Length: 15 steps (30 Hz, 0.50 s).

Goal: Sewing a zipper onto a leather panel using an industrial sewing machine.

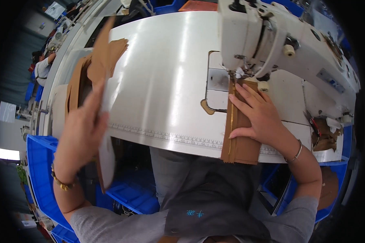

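Under the right hand (258, 115), one brown panel (246, 150); one zipper (232, 115)

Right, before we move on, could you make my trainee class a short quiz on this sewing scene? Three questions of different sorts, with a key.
1. Short answer: Which of the person's hands rests spread on the brown fabric panel at the sewing machine?

2. True or false: A ruler scale runs along the edge of the white worktable nearest the person.

3. Multiple choice: What colour is the zipper along that panel?
A. Silver
B. Gold
C. Black

Key:
1. The right hand.
2. True.
3. B, gold.
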Tool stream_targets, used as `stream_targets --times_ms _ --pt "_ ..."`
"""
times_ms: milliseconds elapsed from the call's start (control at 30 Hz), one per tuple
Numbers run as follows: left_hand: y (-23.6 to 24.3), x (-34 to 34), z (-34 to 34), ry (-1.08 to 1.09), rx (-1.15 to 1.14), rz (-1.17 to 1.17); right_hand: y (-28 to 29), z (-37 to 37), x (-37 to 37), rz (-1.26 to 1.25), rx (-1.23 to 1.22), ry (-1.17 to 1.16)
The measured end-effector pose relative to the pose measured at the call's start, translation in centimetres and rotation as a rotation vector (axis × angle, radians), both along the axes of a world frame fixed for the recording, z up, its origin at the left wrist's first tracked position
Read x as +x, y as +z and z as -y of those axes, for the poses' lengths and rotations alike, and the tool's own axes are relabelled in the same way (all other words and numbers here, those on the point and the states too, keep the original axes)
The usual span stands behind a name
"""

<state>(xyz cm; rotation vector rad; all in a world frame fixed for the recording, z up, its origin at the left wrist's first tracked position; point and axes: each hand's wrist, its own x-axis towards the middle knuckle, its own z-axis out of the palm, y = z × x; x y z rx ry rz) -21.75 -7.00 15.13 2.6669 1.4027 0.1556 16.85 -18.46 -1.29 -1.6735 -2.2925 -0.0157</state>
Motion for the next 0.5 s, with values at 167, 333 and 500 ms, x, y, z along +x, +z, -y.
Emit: stream_targets --times_ms 167,333,500 --pt "-3.6 7.7 2.8 -0.420 -0.854 -0.060 -0.1 0.0 0.1 -0.032 0.009 -0.003" --pt "-5.4 11.2 4.6 -0.592 -1.096 0.192 -1.0 -0.1 0.4 0.004 0.033 -0.011" --pt "-9.8 14.8 3.8 -0.895 -1.029 0.475 -2.9 -0.2 0.8 -0.021 0.186 0.016"
